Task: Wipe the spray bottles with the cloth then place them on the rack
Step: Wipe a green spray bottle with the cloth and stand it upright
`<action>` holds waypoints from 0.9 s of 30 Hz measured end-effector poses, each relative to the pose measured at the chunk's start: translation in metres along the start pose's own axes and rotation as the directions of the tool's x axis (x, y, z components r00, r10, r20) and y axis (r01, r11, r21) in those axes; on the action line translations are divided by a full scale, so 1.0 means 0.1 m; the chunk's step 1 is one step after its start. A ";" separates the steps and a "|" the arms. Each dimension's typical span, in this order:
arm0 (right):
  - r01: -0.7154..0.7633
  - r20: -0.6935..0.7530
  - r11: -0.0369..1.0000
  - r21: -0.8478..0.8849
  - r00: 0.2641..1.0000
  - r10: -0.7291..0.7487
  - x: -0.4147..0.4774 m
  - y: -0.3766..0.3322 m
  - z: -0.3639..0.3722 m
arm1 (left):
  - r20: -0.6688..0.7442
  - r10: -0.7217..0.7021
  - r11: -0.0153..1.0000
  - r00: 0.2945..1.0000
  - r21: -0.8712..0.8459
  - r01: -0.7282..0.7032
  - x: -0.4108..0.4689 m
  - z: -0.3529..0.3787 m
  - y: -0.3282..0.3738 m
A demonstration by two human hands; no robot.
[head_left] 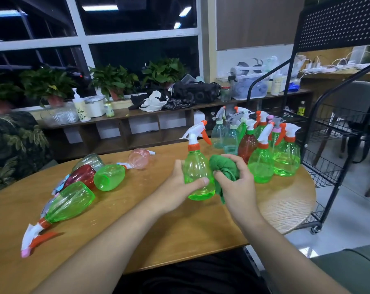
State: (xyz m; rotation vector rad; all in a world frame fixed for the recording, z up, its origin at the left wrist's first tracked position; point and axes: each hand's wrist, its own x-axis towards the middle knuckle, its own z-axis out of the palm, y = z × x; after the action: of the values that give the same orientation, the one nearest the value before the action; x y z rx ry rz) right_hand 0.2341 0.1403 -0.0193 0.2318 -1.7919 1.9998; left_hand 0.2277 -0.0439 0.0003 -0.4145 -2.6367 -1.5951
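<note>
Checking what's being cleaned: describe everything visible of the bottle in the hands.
The spray bottle is clear green plastic with an orange collar, white head and orange trigger. It is upright over the wooden table. The left hand grips it, thumb across the front; the right hand holds a bunched green cloth against its right side.

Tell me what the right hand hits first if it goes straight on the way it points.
The held bottle: the right hand, gripping the cloth, points at it, and the cloth seems to touch it.
</note>
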 end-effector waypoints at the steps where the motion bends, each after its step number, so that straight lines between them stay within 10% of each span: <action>1: 0.000 -0.011 1.000 -0.009 1.000 0.000 0.02 0.00 -0.04 | 0.035 0.002 1.000 0.999 -0.014 -0.002 0.04 0.02 0.01; 8: 0.015 -0.172 0.997 -0.082 0.985 -0.029 0.08 -0.07 -0.62 | 0.142 0.064 0.998 0.988 0.010 -0.066 0.39 0.58 0.18; 27: -0.049 -0.435 0.977 -0.206 0.899 -0.047 0.44 0.21 -1.93 | -0.118 0.227 0.936 0.967 0.300 -0.183 0.93 2.30 0.51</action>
State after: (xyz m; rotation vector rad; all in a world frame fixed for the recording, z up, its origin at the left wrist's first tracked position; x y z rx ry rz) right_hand 0.2176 0.3367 -0.0484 -0.2701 -1.6821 1.6713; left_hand 0.1750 0.1989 -0.0492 -0.5115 -2.5554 -1.1154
